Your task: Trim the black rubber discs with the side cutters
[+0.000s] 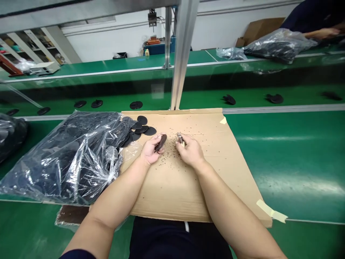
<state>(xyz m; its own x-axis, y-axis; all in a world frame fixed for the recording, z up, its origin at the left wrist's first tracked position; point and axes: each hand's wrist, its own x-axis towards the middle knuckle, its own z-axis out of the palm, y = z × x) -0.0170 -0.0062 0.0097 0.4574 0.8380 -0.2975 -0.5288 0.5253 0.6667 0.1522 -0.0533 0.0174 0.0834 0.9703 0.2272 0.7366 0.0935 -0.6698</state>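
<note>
Disc (161, 142) tilts nearly edge-on, long axis slanting up-right, pinched in left hand (150, 150), right hand (192, 150) gripping small tool (180, 138).

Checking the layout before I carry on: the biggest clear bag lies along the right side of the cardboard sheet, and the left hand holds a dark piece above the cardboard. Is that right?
Not quite. In the head view, the biggest clear bag lies along the left side of the cardboard sheet; the left hand does hold a dark piece above it.
</note>
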